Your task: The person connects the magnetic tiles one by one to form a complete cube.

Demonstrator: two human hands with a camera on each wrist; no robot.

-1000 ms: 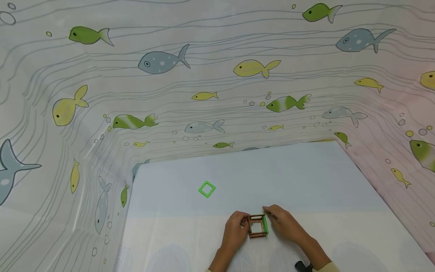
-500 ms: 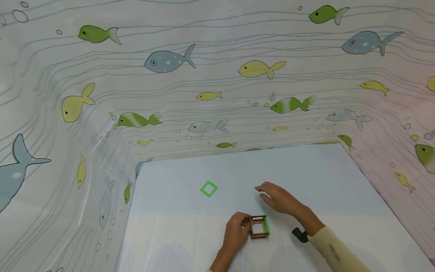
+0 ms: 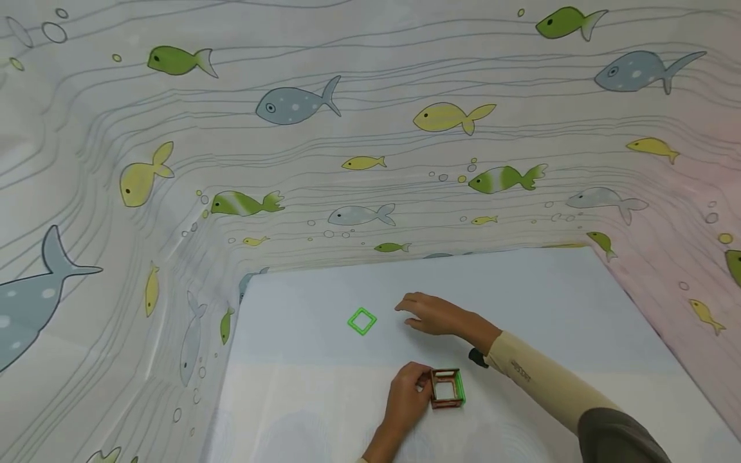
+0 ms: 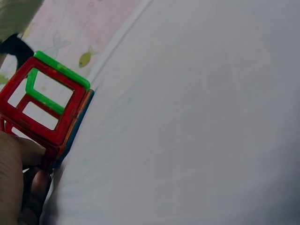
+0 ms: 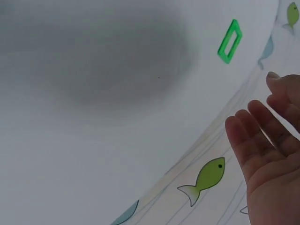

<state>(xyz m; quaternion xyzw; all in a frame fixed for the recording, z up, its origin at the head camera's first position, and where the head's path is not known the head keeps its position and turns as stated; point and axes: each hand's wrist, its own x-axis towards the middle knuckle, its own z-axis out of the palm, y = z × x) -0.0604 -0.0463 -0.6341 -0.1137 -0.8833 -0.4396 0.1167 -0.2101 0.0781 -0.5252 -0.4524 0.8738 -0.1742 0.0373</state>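
A small open cube of square magnetic tiles [image 3: 447,404] stands near the front of the white table. Its frames are red, green, orange and blue, as the left wrist view [image 4: 61,133] shows. My left hand [image 3: 407,400] pinches the cube's left side between thumb and fingers. Farther back on the table lies a single green square magnetic tile [image 3: 361,321], turned like a diamond. To the right of that tile is my right hand [image 3: 434,314], fingers extended and holding nothing. In the right wrist view, the green tile [image 5: 229,41] is beyond the fingertips.
A white sheet [image 3: 301,386] covers the table. Curtains printed with fish [image 3: 289,106] rise behind it and at both sides. A black wrist camera mount [image 3: 478,357] hangs under the right forearm [image 3: 538,373].
My right hand has left the cube's right side and moved back and to the left, close to the loose green tile. The left hand stays at the cube.
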